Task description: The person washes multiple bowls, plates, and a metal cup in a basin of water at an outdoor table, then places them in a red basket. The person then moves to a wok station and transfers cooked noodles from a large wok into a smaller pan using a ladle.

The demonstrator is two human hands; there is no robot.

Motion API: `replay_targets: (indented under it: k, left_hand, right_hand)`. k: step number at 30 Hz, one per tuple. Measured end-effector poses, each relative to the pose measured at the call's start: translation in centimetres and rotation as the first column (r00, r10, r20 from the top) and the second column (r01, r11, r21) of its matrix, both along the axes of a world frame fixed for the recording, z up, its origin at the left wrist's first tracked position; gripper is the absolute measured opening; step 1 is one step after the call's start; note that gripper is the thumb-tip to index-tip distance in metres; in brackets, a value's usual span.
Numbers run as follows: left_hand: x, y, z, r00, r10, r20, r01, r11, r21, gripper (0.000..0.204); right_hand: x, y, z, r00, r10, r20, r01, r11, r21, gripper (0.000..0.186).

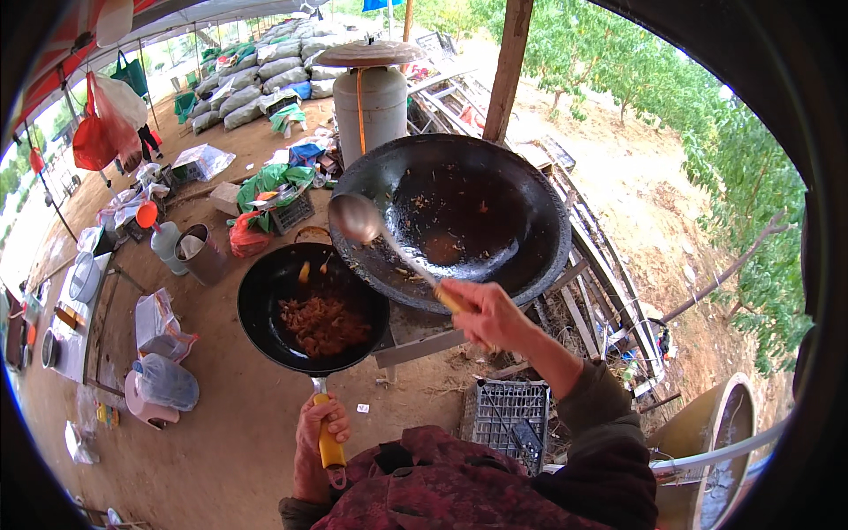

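My left hand [320,428] is closed around the yellow handle of a black frying pan [263,287], held just left of a large wok. Reddish-brown shredded food [327,325] lies in the pan, and a couple of pieces show near its far side. In my right hand [496,316] is the yellow-handled end of a metal ladle [357,218]. The ladle's rounded bowl is over the wok's left rim, above and beyond the frying pan. The large black wok [530,221] holds a shiny layer of dark liquid and scattered food bits.
Behind the wok stands a grey cylinder [371,110] topped by a round lid [369,54]. A plastic crate [506,415] sits below my right arm. A wooden post [509,71] rises beyond the wok. Left are a bucket [201,256] and a pink stool [146,399].
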State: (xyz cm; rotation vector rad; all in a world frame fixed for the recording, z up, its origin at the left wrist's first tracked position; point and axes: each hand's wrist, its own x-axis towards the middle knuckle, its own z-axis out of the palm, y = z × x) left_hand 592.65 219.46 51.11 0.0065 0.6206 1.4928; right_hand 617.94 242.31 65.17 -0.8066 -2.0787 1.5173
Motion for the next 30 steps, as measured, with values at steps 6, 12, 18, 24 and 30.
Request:
replay_targets:
  k: [6,12,18,24,30]
  left_hand:
    - [0.6,-0.4,0.1,0.999,0.028,-0.028,-0.027,0.999,0.027,0.011]
    - [1.5,-0.4,0.1,0.996,0.080,-0.044,-0.082,0.996,-0.027,0.010]
    - [1.8,0.2,0.5,0.991,0.104,-0.088,-0.109,0.993,-0.054,0.009]
    - [2.2,0.3,0.7,0.991,0.133,-0.032,-0.134,0.989,-0.061,0.009]
    - [2.0,-1.2,0.1,0.984,0.172,0.047,-0.172,0.985,-0.004,0.011]
  right_hand:
    - [0.8,10.8,-5.5,0.885,-0.352,0.306,0.330,0.936,0.123,0.006]
    - [1.0,10.3,-7.1,0.938,-0.197,0.284,0.264,0.939,-0.219,0.007]
    - [-0.5,3.4,-1.7,0.999,0.020,0.044,-0.006,0.951,-0.309,0.046]
    - [-0.5,-0.3,0.6,0.978,0.159,0.133,-0.139,0.980,-0.143,0.058]
    - [-0.5,1.2,-1.3,1.000,-0.017,0.014,0.017,1.000,0.025,0.054]
